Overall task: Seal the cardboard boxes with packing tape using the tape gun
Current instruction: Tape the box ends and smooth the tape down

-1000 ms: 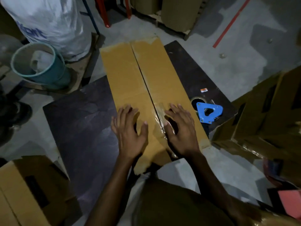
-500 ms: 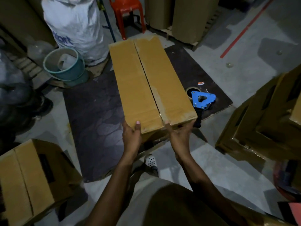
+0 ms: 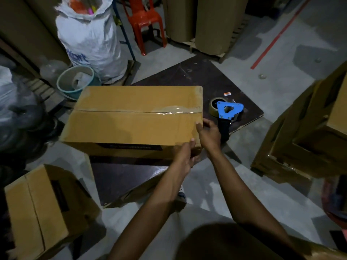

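Dark mat (image 3: 206, 77) bears brown box (image 3: 131, 126), seam glossy-taped.

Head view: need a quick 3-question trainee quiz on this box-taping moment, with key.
1. True or false: the right hand holds the tape gun.
2. Where do both hands grip the box? A) the end by the tape gun B) the opposite end C) nowhere, they hover above it
3. What colour is the tape gun's frame?
Key: 1 false; it lies on the board beside the box. 2 A; the left hand takes the near corner of that end. 3 blue.
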